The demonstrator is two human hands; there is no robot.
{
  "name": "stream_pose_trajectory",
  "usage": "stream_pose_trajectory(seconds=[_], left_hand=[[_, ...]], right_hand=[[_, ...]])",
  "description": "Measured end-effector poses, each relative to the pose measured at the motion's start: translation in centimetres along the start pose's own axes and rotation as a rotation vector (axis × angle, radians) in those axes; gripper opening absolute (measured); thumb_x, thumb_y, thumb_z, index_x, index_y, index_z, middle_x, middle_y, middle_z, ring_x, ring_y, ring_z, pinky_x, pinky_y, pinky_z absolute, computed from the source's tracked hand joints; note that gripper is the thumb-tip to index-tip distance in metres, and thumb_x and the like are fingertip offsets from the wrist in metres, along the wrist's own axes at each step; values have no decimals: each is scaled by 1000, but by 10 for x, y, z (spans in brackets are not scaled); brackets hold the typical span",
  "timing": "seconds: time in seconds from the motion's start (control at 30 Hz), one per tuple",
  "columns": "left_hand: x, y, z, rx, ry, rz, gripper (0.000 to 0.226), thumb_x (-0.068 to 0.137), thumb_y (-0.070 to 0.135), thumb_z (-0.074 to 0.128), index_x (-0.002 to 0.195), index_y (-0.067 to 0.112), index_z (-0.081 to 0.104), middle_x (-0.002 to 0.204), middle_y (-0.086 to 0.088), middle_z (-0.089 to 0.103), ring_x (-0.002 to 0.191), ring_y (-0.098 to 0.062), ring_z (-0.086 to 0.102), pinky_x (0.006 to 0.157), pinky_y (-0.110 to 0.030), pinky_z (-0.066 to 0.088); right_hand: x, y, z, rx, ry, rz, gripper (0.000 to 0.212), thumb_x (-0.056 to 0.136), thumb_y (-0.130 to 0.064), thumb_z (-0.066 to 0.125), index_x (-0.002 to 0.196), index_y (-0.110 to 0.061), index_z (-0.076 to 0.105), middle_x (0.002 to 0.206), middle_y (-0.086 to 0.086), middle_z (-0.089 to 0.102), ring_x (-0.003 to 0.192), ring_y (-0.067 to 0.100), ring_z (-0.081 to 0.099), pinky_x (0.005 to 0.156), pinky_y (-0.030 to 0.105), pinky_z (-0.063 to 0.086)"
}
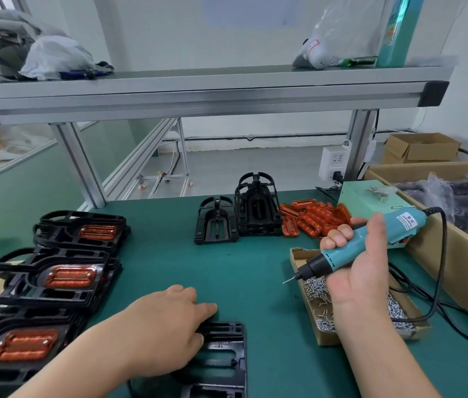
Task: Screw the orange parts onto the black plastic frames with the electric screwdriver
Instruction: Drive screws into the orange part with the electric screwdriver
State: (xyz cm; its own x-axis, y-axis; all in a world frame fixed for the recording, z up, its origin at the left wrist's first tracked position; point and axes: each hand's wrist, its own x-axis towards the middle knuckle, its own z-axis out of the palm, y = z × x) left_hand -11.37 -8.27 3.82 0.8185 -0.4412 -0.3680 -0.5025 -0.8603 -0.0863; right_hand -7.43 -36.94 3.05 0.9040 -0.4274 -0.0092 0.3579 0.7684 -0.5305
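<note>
Screwdriver (339, 256) grasped in right grip (363, 268), left grip (163, 326) released, resting on black frame (222, 366)

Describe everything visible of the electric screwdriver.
The electric screwdriver has a teal, plastic-looking body with a white label near the rear, a black nose collar and a thin metal bit. A black cable leaves its rear end. It is tilted, bit pointing down and left, in the air above the cardboard box of screws. The right hand grips its middle; nothing else touches it.
</note>
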Motion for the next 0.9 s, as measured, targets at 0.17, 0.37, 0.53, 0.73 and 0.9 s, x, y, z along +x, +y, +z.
stream_pose_trajectory(seconds=[0.17,0.37,0.53,0.73,0.9], left_hand=[[2,0,0,-57,66,24,53,100,49,40,152,48,31,115,8,51,122,-18,46,99,-37,44],[8,7,-3,-154,97,70,57,100,52,45,154,53,27,117,11,52,125,-13,46,102,-32,43],[13,9,-10,-225,100,81,62,97,64,47,155,47,32,121,16,51,128,-7,45,106,-30,42],[53,26,-49,-298,368,75,42,105,50,48,143,35,56,119,16,63,118,-8,57,103,-28,45],[122,61,-93,-288,539,120,28,104,30,51,126,28,69,123,6,69,116,-18,62,100,-40,52]], right_hand=[[-10,-7,6,-38,20,29,28,105,-53,55,99,-26,54,85,-9,48,74,6,48,75,23,41],[-15,-13,10,-43,57,19,27,108,-50,52,101,-25,54,86,-8,48,75,7,47,76,25,40],[-19,-18,16,-55,85,-5,27,109,-50,49,101,-24,53,85,-9,48,73,6,46,74,24,40],[-15,-21,9,-38,91,-69,26,109,-50,52,101,-25,56,84,-10,52,73,5,51,75,22,43],[12,-20,-5,114,144,-68,29,103,-46,65,96,-20,57,75,-6,48,61,8,46,60,21,45]])
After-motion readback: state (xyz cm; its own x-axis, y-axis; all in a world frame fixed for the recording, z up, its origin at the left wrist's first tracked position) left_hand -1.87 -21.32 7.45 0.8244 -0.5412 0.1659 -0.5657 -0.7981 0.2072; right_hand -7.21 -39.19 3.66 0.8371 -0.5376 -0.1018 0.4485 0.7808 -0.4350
